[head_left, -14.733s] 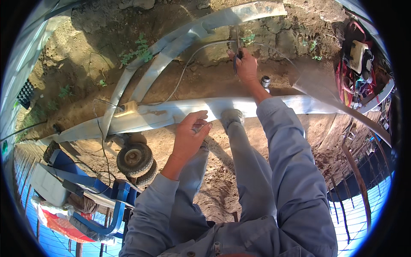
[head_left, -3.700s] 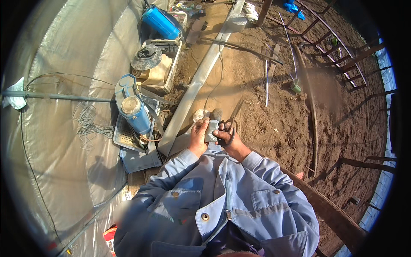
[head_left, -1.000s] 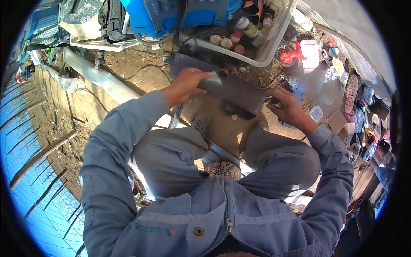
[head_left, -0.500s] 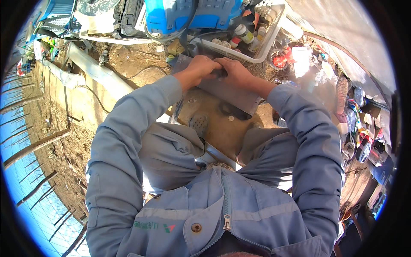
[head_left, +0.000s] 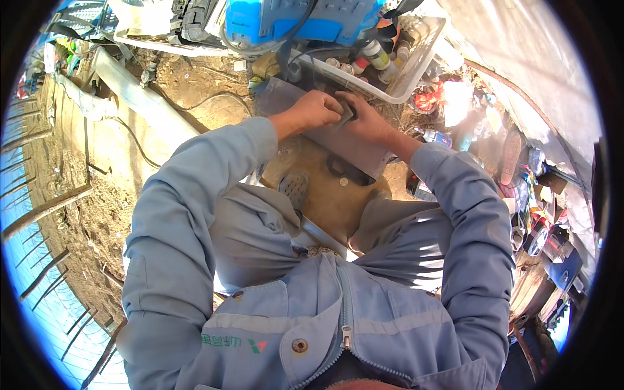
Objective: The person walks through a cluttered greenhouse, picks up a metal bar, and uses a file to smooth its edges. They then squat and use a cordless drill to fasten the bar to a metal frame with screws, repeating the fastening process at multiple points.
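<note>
A small dark grey piece point(head_left: 346, 115), flat-edged and partly covered by fingers, is held between my two hands. My left hand point(head_left: 313, 112) pinches it from the left. My right hand point(head_left: 367, 123) grips its other side, the fingers bent round it. What exactly the piece is, I cannot make out. Just below the hands lies a long grey flat board point(head_left: 354, 155), slanting from upper left to lower right. A shoe point(head_left: 294, 187) with a perforated top shows near the board, by my left leg.
Ahead stands a blue plastic case point(head_left: 286, 23) with a dark strap. Beside it a white plastic tray point(head_left: 390, 96) holds several bottles and jars. Litter and a shoe sole point(head_left: 511, 156) lie along the sheeting at right. A pale pipe point(head_left: 140, 97) lies on the ground at left.
My hands have drawn slightly apart and turned, so the grey piece between them now shows more clearly. The view has shifted a little.
</note>
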The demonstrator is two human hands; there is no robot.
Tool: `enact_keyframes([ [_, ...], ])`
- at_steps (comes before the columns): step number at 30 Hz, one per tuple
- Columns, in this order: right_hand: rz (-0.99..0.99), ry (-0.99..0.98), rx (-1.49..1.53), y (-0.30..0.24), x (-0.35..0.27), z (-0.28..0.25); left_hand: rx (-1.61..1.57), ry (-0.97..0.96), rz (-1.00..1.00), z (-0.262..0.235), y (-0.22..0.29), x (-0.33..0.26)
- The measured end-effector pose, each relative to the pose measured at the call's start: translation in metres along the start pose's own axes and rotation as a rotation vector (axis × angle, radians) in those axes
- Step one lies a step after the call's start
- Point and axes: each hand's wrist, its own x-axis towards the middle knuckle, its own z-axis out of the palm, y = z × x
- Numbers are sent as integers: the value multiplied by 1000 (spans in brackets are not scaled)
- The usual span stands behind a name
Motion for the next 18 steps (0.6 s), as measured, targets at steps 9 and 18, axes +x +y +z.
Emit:
enact_keyframes([
  [9,322,317,237,-23,-15,7,129,310,142,17,-14,21],
  [18,424,344,274,-38,-7,-7,-21,21,-143,-14,-14,30],
])
